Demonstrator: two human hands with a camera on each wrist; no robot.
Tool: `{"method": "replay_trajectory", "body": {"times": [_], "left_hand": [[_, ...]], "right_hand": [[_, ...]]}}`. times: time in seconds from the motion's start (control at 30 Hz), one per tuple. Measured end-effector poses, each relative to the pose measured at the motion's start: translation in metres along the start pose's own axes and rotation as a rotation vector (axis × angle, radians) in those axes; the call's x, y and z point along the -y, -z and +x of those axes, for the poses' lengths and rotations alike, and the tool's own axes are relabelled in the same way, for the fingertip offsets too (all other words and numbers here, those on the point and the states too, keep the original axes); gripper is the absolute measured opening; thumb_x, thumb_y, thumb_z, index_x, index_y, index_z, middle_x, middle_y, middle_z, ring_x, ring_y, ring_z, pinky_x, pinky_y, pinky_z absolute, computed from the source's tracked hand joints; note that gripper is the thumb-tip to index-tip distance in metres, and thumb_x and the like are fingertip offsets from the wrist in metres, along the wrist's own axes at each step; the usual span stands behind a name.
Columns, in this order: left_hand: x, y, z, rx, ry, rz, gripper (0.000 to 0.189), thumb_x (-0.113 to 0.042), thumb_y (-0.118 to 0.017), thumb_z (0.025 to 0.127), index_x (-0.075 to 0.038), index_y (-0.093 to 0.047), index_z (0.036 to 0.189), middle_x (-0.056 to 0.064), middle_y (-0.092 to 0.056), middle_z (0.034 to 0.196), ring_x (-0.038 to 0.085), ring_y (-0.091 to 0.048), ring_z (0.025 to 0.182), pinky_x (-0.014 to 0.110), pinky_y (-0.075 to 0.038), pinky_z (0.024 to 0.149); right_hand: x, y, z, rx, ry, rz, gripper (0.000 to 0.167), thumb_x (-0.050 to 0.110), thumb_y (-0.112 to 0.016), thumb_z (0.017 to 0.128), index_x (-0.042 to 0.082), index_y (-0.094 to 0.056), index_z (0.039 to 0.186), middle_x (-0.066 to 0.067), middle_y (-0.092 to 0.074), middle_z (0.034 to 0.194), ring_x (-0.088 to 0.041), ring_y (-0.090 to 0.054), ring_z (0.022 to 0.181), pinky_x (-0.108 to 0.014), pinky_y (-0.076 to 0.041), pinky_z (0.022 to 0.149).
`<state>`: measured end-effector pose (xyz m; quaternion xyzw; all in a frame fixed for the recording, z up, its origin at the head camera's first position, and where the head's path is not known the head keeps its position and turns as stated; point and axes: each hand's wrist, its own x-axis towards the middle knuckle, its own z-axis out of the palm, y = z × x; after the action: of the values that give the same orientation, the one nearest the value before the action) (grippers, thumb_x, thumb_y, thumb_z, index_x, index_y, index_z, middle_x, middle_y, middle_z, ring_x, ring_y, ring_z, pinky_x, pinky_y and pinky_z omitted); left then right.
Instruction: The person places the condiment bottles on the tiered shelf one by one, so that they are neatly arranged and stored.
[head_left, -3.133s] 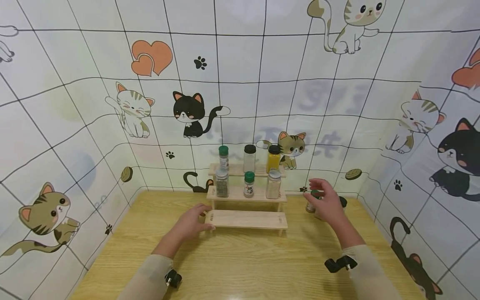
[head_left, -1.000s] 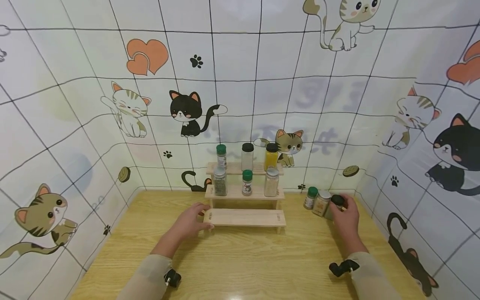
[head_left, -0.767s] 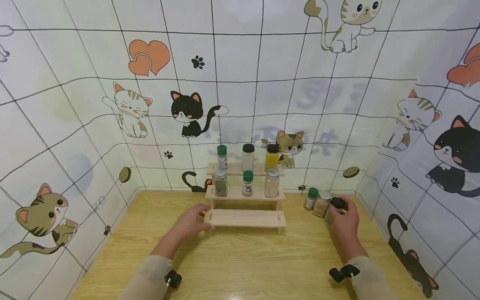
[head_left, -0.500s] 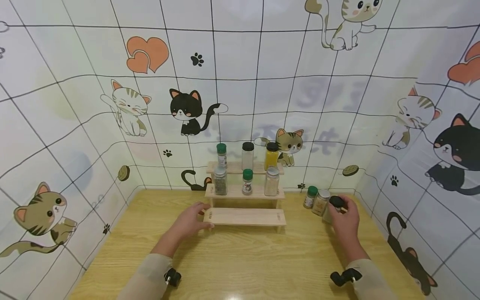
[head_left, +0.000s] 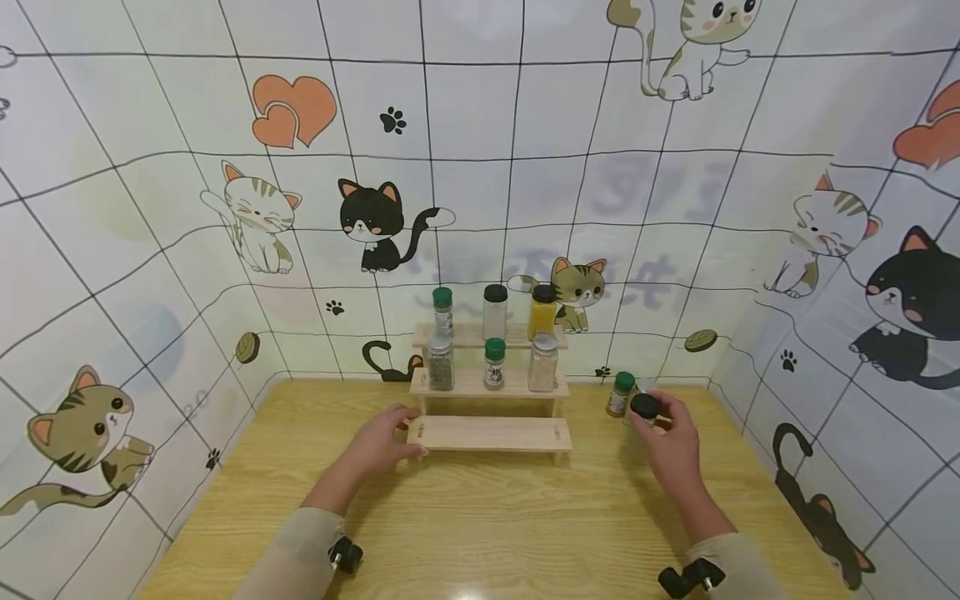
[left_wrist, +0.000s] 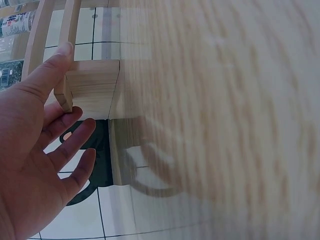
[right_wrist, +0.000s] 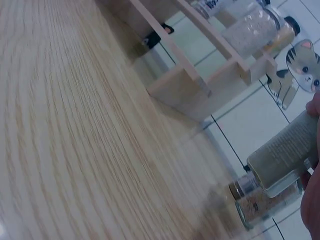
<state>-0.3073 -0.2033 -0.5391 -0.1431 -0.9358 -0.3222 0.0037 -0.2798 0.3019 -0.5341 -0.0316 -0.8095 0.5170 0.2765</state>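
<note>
My right hand [head_left: 673, 437] holds a square glass spice jar [right_wrist: 282, 152] with a black cap, fingers and thumb round its upper part. In the right wrist view its base is raised off the table. At the left end of a three-tier wooden spice rack [head_left: 491, 433], my left hand [head_left: 377, 446] pinches the lowest shelf, thumb on top and a finger at the underside. Behind the held jar stand a green-capped jar [head_left: 620, 395] and a silver-lidded jar [right_wrist: 260, 206], the latter mostly hidden in the head view.
The middle tier bears a silver-lidded jar [head_left: 441, 367], a green-capped jar [head_left: 494, 367] and another silver-lidded jar [head_left: 543, 367]. On the top tier are a green-capped jar [head_left: 443, 312], a black-capped clear jar [head_left: 495, 315] and a yellow jar [head_left: 542, 315]. Cat-printed walls enclose the wooden table [head_left: 480, 525].
My right hand came down onto the black-capped jar at the right end of its row, then lifted it and carried it leftward. My left hand keeps its place on the rack.
</note>
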Motion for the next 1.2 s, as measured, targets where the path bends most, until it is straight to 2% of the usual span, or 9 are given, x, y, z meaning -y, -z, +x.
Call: {"method": "replay_trajectory", "body": {"times": [0.13,0.37,0.53,0.77,0.97,1.13,1.2], "left_hand": [[0.000,0.000,0.000,0.001,0.003,0.003,0.071,-0.037,-0.095,0.091,-0.011,-0.067,0.150,0.005,-0.065,0.143,0.030,-0.070,0.125,0.058,-0.058,0.102],[0.004,-0.002,0.001,0.002,0.000,0.006,0.070,-0.037,-0.095,0.091,-0.011,-0.067,0.150,0.004,-0.066,0.141,0.030,-0.070,0.125,0.058,-0.058,0.102],[0.005,-0.003,0.002,0.002,0.006,0.012,0.070,-0.037,-0.094,0.091,-0.013,-0.067,0.150,0.003,-0.066,0.142,0.029,-0.069,0.126,0.058,-0.058,0.102],[0.003,-0.003,0.001,-0.003,0.004,0.005,0.070,-0.036,-0.095,0.091,-0.011,-0.067,0.150,0.004,-0.066,0.141,0.030,-0.070,0.125,0.058,-0.057,0.102],[0.003,-0.003,0.000,-0.010,-0.003,0.006,0.071,-0.036,-0.096,0.090,-0.010,-0.068,0.149,0.005,-0.066,0.141,0.030,-0.071,0.123,0.058,-0.058,0.102],[0.005,-0.004,0.002,-0.012,-0.002,0.015,0.070,-0.038,-0.095,0.090,-0.011,-0.068,0.148,0.004,-0.066,0.140,0.028,-0.071,0.122,0.057,-0.058,0.101],[0.006,-0.004,0.002,-0.010,-0.001,0.010,0.070,-0.038,-0.095,0.090,-0.012,-0.068,0.149,0.004,-0.066,0.141,0.028,-0.071,0.123,0.057,-0.058,0.102]], "right_hand": [[0.011,-0.010,-0.008,0.060,0.019,0.023,0.046,0.010,-0.083,0.101,0.004,-0.065,0.143,-0.010,-0.064,0.129,-0.006,-0.058,0.108,-0.014,-0.047,0.093],[0.035,-0.026,-0.016,0.137,-0.006,0.058,0.047,0.018,-0.085,0.101,0.010,-0.066,0.144,-0.010,-0.066,0.132,-0.011,-0.061,0.110,-0.013,-0.050,0.090],[0.046,-0.039,-0.018,0.165,0.018,0.094,0.047,0.012,-0.087,0.099,0.007,-0.068,0.141,-0.011,-0.065,0.132,-0.010,-0.062,0.107,-0.020,-0.053,0.092],[0.056,-0.059,-0.022,0.207,0.040,0.164,0.048,0.008,-0.089,0.096,0.007,-0.069,0.139,-0.012,-0.066,0.131,-0.017,-0.063,0.107,-0.022,-0.053,0.090],[0.069,-0.074,-0.026,0.227,0.053,0.177,0.046,0.008,-0.090,0.095,0.007,-0.070,0.136,-0.011,-0.068,0.127,-0.020,-0.065,0.106,-0.028,-0.054,0.093],[0.079,-0.088,-0.028,0.244,0.068,0.191,0.045,0.010,-0.092,0.093,0.009,-0.070,0.133,-0.010,-0.069,0.128,-0.024,-0.066,0.107,-0.043,-0.056,0.097],[0.082,-0.094,-0.029,0.256,0.070,0.208,0.045,0.010,-0.092,0.092,0.010,-0.071,0.132,-0.009,-0.069,0.128,-0.026,-0.066,0.107,-0.045,-0.057,0.095]]}}
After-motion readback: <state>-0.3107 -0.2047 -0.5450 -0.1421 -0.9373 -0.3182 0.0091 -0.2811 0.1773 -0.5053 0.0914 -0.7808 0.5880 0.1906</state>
